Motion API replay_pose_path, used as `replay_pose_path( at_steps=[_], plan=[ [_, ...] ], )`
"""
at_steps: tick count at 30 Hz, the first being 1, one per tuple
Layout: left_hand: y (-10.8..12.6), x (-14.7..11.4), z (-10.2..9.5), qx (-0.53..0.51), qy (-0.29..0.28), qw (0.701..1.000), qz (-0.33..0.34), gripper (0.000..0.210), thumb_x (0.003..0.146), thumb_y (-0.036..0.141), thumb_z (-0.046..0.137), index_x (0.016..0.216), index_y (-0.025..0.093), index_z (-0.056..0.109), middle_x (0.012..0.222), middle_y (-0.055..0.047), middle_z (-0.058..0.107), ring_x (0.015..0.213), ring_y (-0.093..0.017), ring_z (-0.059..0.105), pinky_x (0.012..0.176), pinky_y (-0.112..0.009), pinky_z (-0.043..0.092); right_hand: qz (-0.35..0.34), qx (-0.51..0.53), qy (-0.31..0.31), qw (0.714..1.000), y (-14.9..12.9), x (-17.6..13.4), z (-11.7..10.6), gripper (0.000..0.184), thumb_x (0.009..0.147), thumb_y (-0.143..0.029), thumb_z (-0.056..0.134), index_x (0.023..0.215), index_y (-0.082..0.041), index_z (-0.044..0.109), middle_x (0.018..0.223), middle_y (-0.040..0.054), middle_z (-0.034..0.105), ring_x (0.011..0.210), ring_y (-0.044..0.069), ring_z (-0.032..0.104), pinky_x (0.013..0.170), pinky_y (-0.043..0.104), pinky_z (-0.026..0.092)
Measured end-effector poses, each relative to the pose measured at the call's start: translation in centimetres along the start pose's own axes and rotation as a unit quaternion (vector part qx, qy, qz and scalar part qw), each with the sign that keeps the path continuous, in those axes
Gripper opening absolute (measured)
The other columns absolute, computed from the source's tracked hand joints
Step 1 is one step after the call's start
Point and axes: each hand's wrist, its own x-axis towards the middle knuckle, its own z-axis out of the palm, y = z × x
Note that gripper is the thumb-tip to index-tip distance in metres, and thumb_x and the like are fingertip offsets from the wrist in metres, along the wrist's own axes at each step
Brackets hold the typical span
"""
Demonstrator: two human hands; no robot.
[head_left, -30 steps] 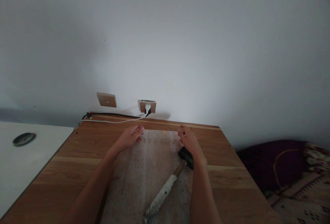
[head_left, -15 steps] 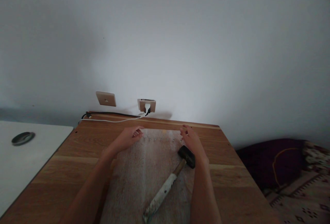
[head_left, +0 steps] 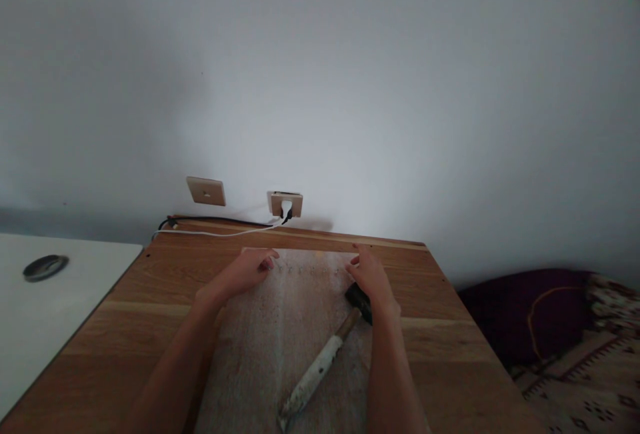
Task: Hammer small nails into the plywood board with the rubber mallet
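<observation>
A worn, whitish wooden board (head_left: 260,341) lies flat on a wooden tabletop. Small nail-like bits stand in a row along its far end, too small to make out well. At the board's far left corner is my left hand (head_left: 250,269), index finger stretched out and the others loosely bent; a small reddish spot shows by the fingers, unclear what. By the far right corner my right hand (head_left: 369,271) has its thumb and fingers apart. Whether either hand touches the board I cannot tell. A hammer (head_left: 320,367) rests diagonally on the board, its black head partly behind my right forearm.
The wooden tabletop (head_left: 440,341) meets a pale wall (head_left: 400,121). A white cable (head_left: 225,235) and a black one run to a plugged socket (head_left: 295,204). To the left is a white surface with a dark oval fitting (head_left: 45,267); purple and patterned fabric (head_left: 525,307) lies right.
My right hand has shifted slightly left and lower over the hammer head, covering more of it. My left hand has turned a little, its fingers bent more. The hammer and board stay put.
</observation>
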Motion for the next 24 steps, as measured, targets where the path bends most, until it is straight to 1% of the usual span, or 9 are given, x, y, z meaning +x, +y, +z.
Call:
replay_pose_path(
  at_steps=[3, 6, 11, 14, 17, 19, 21, 24],
  plan=[
    [0.1, 0.1, -0.1, 0.025, 0.002, 1.0, 0.001, 0.032, 0.077, 0.019, 0.055, 0.101, 0.023, 0.075, 0.094, -0.005, 0.078, 0.087, -0.023, 0.073, 0.087, -0.032, 0.054, -0.006, 0.001, -0.003, 1.0, -0.2, 0.0, 0.2, 0.063, 0.087, -0.012, 0.059, 0.149, -0.018, 0.056, 0.106, 0.0112, 0.078, 0.104, 0.026, 0.072, 0.093, 0.034, 0.049],
    [0.4, 0.1, -0.2, 0.047, 0.007, 0.999, 0.002, 0.028, 0.08, 0.02, 0.057, 0.1, 0.024, 0.076, 0.096, -0.005, 0.079, 0.089, -0.025, 0.074, 0.089, -0.034, 0.053, -0.006, -0.007, -0.008, 1.0, -0.6, -0.1, 0.3, 0.065, 0.086, -0.009, 0.056, 0.15, -0.02, 0.055, 0.105, 0.0108, 0.077, 0.103, 0.026, 0.072, 0.092, 0.033, 0.049],
    [1.0, 0.1, -0.2, 0.05, 0.028, 0.998, -0.009, 0.025, 0.083, 0.026, 0.064, 0.104, 0.025, 0.077, 0.1, -0.006, 0.079, 0.091, -0.026, 0.074, 0.09, -0.034, 0.053, 0.003, -0.023, -0.028, 0.999, -1.1, -0.3, 0.0, 0.061, 0.089, -0.007, 0.05, 0.148, -0.018, 0.057, 0.11, 0.0146, 0.076, 0.108, 0.028, 0.07, 0.092, 0.035, 0.048],
    [1.3, 0.3, 0.2, 0.073, 0.009, 0.997, -0.003, 0.029, 0.085, 0.024, 0.063, 0.111, 0.024, 0.076, 0.098, -0.006, 0.079, 0.089, -0.026, 0.073, 0.089, -0.035, 0.052, -0.009, -0.01, -0.041, 0.999, -1.1, -0.3, -0.2, 0.065, 0.086, -0.001, 0.047, 0.148, -0.016, 0.057, 0.112, 0.0144, 0.075, 0.109, 0.026, 0.069, 0.094, 0.033, 0.046],
    [1.6, 0.6, 0.8, 0.112, -0.016, 0.994, 0.006, 0.033, 0.086, 0.019, 0.062, 0.117, 0.02, 0.073, 0.102, -0.008, 0.078, 0.092, -0.025, 0.072, 0.091, -0.035, 0.051, -0.029, 0.0, -0.055, 0.998, -1.2, -0.1, -0.4, 0.07, 0.081, 0.002, 0.048, 0.148, -0.016, 0.056, 0.112, 0.0112, 0.076, 0.109, 0.024, 0.068, 0.094, 0.03, 0.045],
    [1.6, 0.7, 1.1, 0.132, -0.03, 0.991, 0.012, 0.03, 0.087, 0.016, 0.061, 0.115, 0.019, 0.073, 0.104, -0.008, 0.077, 0.094, -0.025, 0.071, 0.091, -0.034, 0.05, -0.052, 0.008, -0.073, 0.996, -1.3, -0.1, -0.4, 0.07, 0.081, 0.002, 0.05, 0.148, -0.016, 0.057, 0.113, 0.0099, 0.077, 0.106, 0.022, 0.068, 0.093, 0.028, 0.045],
    [1.6, 0.7, 1.3, 0.148, -0.041, 0.988, 0.02, 0.024, 0.089, 0.015, 0.059, 0.107, 0.019, 0.074, 0.104, -0.008, 0.075, 0.096, -0.025, 0.07, 0.089, -0.034, 0.049, -0.075, 0.012, -0.093, 0.993, -1.6, 0.0, -0.4, 0.069, 0.081, 0.0, 0.053, 0.148, -0.016, 0.057, 0.111, 0.0094, 0.078, 0.104, 0.021, 0.069, 0.093, 0.028, 0.045],
    [1.6, 0.8, 1.4, 0.166, -0.049, 0.985, 0.024, 0.019, 0.091, 0.015, 0.057, 0.096, 0.02, 0.075, 0.103, -0.008, 0.074, 0.098, -0.026, 0.069, 0.086, -0.033, 0.048, -0.085, 0.008, -0.101, 0.991, -2.1, 0.0, -0.1, 0.065, 0.081, -0.002, 0.057, 0.146, -0.014, 0.058, 0.104, 0.0087, 0.079, 0.103, 0.022, 0.07, 0.093, 0.028, 0.044]
  ],
)
